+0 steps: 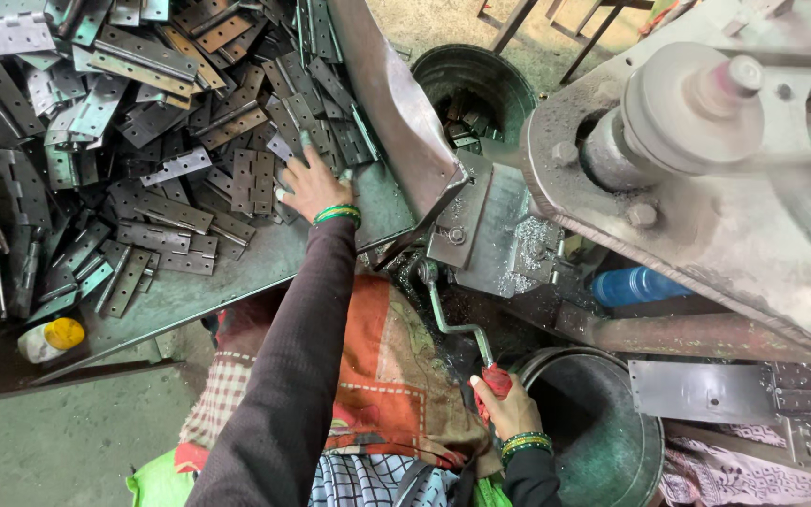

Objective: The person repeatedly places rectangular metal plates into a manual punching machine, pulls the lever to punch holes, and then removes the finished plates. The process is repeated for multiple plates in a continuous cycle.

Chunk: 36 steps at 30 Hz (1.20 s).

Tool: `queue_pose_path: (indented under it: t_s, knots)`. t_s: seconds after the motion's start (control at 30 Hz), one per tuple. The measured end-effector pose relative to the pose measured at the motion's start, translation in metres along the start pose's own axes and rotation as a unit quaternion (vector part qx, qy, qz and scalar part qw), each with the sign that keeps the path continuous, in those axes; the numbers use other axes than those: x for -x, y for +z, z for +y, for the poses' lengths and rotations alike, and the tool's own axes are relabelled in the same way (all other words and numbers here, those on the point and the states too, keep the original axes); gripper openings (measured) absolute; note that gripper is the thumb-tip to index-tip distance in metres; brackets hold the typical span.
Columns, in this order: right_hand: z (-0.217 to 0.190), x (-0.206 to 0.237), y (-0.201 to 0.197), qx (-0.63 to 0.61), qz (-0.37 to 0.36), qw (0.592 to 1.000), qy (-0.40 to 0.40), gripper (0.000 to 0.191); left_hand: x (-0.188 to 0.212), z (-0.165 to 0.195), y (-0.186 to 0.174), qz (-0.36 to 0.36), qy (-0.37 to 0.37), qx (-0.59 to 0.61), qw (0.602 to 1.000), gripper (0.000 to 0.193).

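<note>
My left hand (pixel 313 184) reaches out over a heap of grey metal hinges (pixel 171 122) on a metal tray (pixel 208 291), fingers spread and touching hinges at the pile's right edge. It holds nothing that I can see. My right hand (pixel 507 406) is closed around the red grip of a bent metal crank handle (pixel 451 319) that runs up to a grimy machine (pixel 696 178). Both wrists wear green and yellow bangles, and both arms are in dark sleeves.
A dark bucket (pixel 476 80) with hinges inside stands behind the machine's bed. A second metal bucket (pixel 603 432) sits by my right hand. A small white bottle with a yellow cap (pixel 52 338) lies on the tray's near edge. A blue bottle (pixel 635 284) lies under the machine.
</note>
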State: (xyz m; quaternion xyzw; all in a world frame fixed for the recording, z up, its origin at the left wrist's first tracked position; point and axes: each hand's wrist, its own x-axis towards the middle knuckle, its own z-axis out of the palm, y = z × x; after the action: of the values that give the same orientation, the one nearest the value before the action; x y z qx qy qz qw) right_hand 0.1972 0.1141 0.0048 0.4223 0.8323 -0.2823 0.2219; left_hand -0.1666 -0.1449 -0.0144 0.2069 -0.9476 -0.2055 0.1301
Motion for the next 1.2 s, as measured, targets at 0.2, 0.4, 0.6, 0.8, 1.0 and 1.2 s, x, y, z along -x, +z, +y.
queue_pose_path:
  t_s: [0.2, 0.4, 0.6, 0.8, 1.0, 1.2]
  knots:
    - [0.010, -0.010, 0.007, 0.015, 0.069, 0.991, -0.112, 0.076, 0.006, -0.027, -0.004, -0.014, -0.011, 0.068, 0.997, 0.085]
    - [0.015, -0.014, 0.010, 0.020, 0.067, 0.994, -0.080, 0.076, 0.029, -0.075, -0.016, -0.064, 0.062, 0.077, 0.993, 0.057]
    - [0.010, -0.011, 0.007, 0.011, 0.052, 0.995, -0.080, 0.076, 0.030, -0.080, -0.031, 0.018, 0.077, 0.167, 0.983, 0.045]
    - [0.014, -0.014, 0.009, 0.014, 0.056, 0.994, -0.089, 0.079, 0.010, -0.035, -0.022, 0.031, 0.181, -0.004, 0.983, 0.106]
    - [0.018, -0.018, 0.015, 0.016, 0.057, 0.995, -0.081, 0.078, 0.020, -0.041, -0.009, -0.063, 0.163, 0.037, 0.984, 0.072]
    - [0.016, -0.015, 0.017, 0.006, 0.067, 0.994, -0.087, 0.077, 0.056, -0.071, -0.008, -0.014, 0.267, -0.001, 0.964, 0.062]
